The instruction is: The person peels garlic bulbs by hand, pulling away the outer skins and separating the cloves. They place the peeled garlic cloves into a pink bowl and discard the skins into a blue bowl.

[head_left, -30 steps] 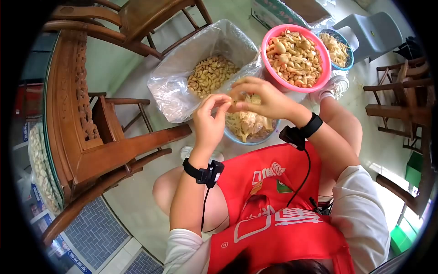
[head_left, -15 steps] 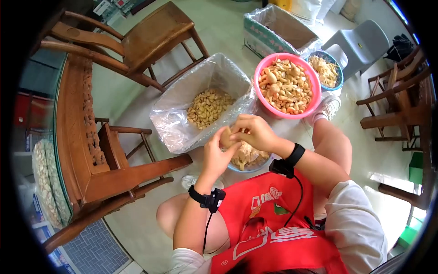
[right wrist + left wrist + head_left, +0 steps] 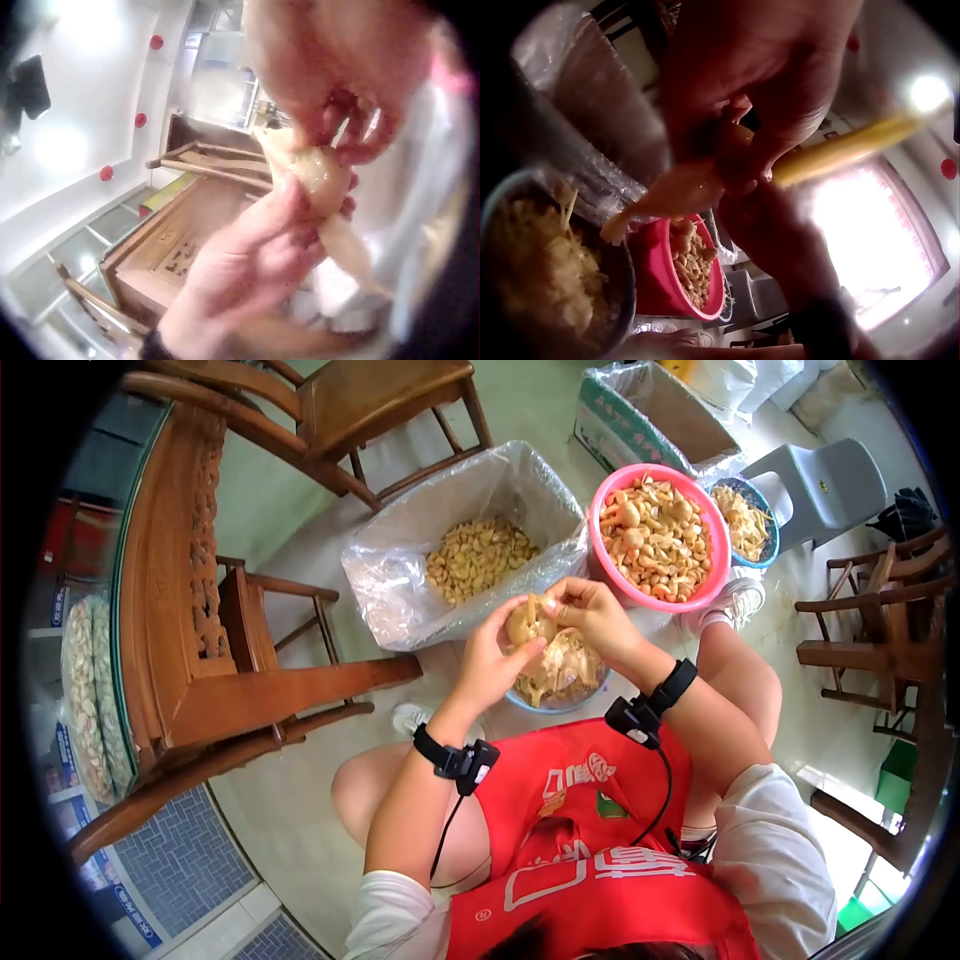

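Note:
Between both hands is a pale, wet-looking mushroom [image 3: 530,622] with a rounded, shiny cap [image 3: 324,180] in the right wrist view. My left hand [image 3: 492,662] holds it from the left, thumb across its near side. At its upper right edge, my right hand [image 3: 598,622] pinches it with thumb and fingertips. A tapering pale piece [image 3: 671,193] hangs from the fingers in the left wrist view. Just below the hands stands a blue basin [image 3: 548,710] of pale, stringy mushroom scraps [image 3: 568,665], partly hidden by the hands.
Beyond the hands is a plastic-lined box [image 3: 395,590] with many mushroom pieces [image 3: 480,560]. A pink basin [image 3: 665,606] of whole mushrooms stands to its right, beside another blue basin [image 3: 774,545] of pale strips. Wooden chairs [image 3: 385,400] flank the left; a grey stool [image 3: 825,490] stands back right.
The mushroom, mostly hidden by the fingers a second ago, now shows between the hands. My right hand has shifted to its upper right edge, and the head view has tilted.

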### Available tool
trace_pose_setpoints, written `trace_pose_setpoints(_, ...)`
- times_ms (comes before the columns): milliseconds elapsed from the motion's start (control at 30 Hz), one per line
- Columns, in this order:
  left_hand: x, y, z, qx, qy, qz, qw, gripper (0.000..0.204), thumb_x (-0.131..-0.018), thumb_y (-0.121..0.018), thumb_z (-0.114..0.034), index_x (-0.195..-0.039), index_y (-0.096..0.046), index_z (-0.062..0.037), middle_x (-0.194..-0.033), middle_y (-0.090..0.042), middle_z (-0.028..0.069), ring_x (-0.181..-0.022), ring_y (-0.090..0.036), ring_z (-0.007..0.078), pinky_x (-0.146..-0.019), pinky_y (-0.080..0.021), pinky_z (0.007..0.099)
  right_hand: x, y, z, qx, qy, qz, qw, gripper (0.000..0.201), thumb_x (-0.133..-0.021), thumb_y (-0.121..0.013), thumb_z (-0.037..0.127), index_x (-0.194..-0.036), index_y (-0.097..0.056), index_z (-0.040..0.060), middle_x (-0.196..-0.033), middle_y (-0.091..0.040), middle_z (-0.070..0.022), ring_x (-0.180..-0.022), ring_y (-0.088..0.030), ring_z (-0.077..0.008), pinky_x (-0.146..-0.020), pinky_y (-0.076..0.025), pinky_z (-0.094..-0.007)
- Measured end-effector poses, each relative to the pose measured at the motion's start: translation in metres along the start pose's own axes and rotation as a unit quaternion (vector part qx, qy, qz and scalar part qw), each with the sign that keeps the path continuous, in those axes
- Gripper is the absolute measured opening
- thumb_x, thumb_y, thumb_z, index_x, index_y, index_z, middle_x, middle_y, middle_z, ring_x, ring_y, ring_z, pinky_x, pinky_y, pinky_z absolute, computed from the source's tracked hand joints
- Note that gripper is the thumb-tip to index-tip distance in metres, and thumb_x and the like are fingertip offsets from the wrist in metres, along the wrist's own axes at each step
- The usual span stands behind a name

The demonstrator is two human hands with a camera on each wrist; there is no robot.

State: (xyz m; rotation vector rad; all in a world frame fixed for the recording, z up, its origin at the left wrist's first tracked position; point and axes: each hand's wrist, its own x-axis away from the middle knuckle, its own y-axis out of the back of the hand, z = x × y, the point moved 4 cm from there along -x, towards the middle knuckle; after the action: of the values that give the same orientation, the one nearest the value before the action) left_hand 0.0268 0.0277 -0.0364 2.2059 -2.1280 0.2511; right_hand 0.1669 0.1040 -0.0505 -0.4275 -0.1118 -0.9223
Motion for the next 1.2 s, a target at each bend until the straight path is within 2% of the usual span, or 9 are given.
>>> trace_pose_setpoints(233,-0.001,-0.003,-0.006,0.086,0.037,0.022,0.995,0.057,-0.083,-0.068,-0.004,-0.133,-0.041,0.0002,-0.125,-0.051,0.0086,-0.113,-0.052,0.0162,-0.096,-0.044,0.0300,0.000,0.012,-0.016,-0.229,-0.074,-0.083,0.967,0.009,-0.094,-0.055,0.014,-0.095,-0.059,0.0060,-0.092,-0.060,-0.0019,-0.087,-0.057,-0.0123,-0.083,-0.047,-0.0311)
trace_pose_setpoints(400,0.003,-0.006,-0.017,0.117,0.010,0.003,0.993,0.055,-0.082,-0.068,0.000,-0.130,-0.042,-0.0029,-0.119,-0.053,0.0072,-0.109,-0.054,0.0154,-0.093,-0.046,0.0307,-0.009,0.031,-0.007,-0.184,-0.068,-0.122,0.973,0.011,-0.094,-0.056,0.017,-0.095,-0.057,0.0065,-0.091,-0.059,-0.0008,-0.084,-0.058,-0.0111,-0.078,-0.051,-0.0333)
trace_pose_setpoints(500,0.004,0.000,-0.005,0.098,0.007,-0.006,0.995,0.056,-0.081,-0.070,-0.001,-0.129,-0.041,-0.0026,-0.118,-0.054,0.0077,-0.108,-0.055,0.0154,-0.091,-0.048,0.0306,-0.011,0.035,-0.006,0.026,-0.121,-0.109,0.986,0.017,-0.091,-0.060,0.017,-0.100,-0.058,0.0025,-0.093,-0.061,-0.0051,-0.083,-0.060,-0.0165,-0.074,-0.051,-0.0343)
trace_pose_setpoints(567,0.003,0.004,-0.002,0.093,0.012,-0.009,0.996,0.057,-0.080,-0.070,-0.001,-0.128,-0.041,-0.0025,-0.117,-0.054,0.0081,-0.107,-0.055,0.0154,-0.090,-0.048,0.0304,-0.012,0.038,0.005,0.431,0.065,-0.155,0.887,0.028,-0.086,-0.064,0.016,-0.105,-0.056,-0.0026,-0.098,-0.062,-0.0121,-0.084,-0.062,-0.0234,-0.072,-0.051,-0.0352)
trace_pose_setpoints(633,0.003,0.007,0.000,0.084,0.028,-0.018,0.996,0.055,-0.080,-0.069,-0.001,-0.128,-0.041,-0.0018,-0.117,-0.055,0.0094,-0.106,-0.056,0.0158,-0.091,-0.048,0.0297,-0.004,0.026,0.030,0.415,0.124,-0.171,0.885,0.037,-0.082,-0.066,0.016,-0.112,-0.055,-0.0026,-0.106,-0.061,-0.0168,-0.092,-0.061,-0.0286,-0.078,-0.049,-0.0352)
trace_pose_setpoints(700,0.002,0.006,-0.001,0.097,0.040,-0.005,0.994,0.054,-0.080,-0.069,-0.002,-0.127,-0.041,-0.0013,-0.117,-0.055,0.0099,-0.106,-0.056,0.0157,-0.091,-0.048,0.0295,0.005,-0.002,0.057,0.380,0.251,0.035,0.890,0.039,-0.085,-0.064,0.012,-0.121,-0.053,0.0011,-0.118,-0.057,-0.0158,-0.109,-0.056,-0.0209,-0.088,-0.047,-0.0329)
trace_pose_setpoints(833,0.002,0.003,0.004,0.095,0.054,0.013,0.994,0.051,-0.080,-0.070,-0.007,-0.124,-0.044,0.0000,-0.117,-0.056,0.0112,-0.105,-0.057,0.0156,-0.088,-0.048,0.0294,0.001,-0.012,0.040,0.295,0.188,0.173,0.921,0.029,-0.084,-0.067,0.010,-0.111,-0.062,0.0023,-0.121,-0.055,-0.0128,-0.113,-0.052,-0.0228,-0.093,-0.043,-0.0359)
trace_pose_setpoints(1033,0.005,-0.004,0.001,-0.099,0.047,0.008,0.994,0.058,-0.080,-0.072,-0.010,-0.128,-0.041,0.0003,-0.115,-0.056,0.0076,-0.104,-0.055,0.0130,-0.088,-0.047,0.0287,-0.004,-0.012,0.026,0.300,0.199,0.122,0.925,0.016,-0.083,-0.069,0.014,-0.093,-0.066,0.0021,-0.097,-0.064,-0.0080,-0.093,-0.058,-0.0190,-0.080,-0.046,-0.0333)
trace_pose_setpoints(1200,0.004,-0.005,-0.001,-0.055,0.011,0.015,0.998,0.062,-0.077,-0.076,-0.008,-0.127,-0.040,0.0000,-0.112,-0.058,0.0090,-0.102,-0.057,0.0135,-0.087,-0.047,0.0282,-0.008,0.000,0.016,0.165,0.104,0.032,0.980,0.015,-0.089,-0.063,0.014,-0.089,-0.063,-0.0013,-0.080,-0.061,0.0001,-0.071,-0.054,-0.0074,-0.067,-0.046,-0.0253)
